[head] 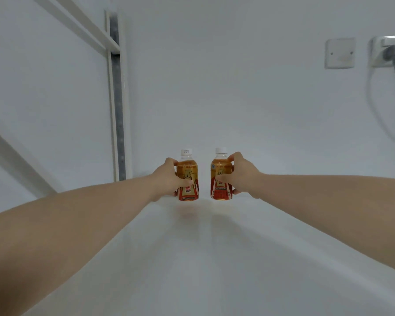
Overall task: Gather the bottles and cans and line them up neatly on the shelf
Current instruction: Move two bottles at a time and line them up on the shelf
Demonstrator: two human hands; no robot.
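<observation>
The left hand [168, 179] grips one white-capped amber plastic bottle [188, 179], fingers wrapped round it. The right hand [242, 176] grips its twin bottle [220, 179] just beside, over the white shelf [203, 258].

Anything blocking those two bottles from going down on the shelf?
Nothing visible. Left hand grips the left bottle, right hand the right bottle, both upright and apart at the shelf near the wall; nothing shows under or between them.
</observation>
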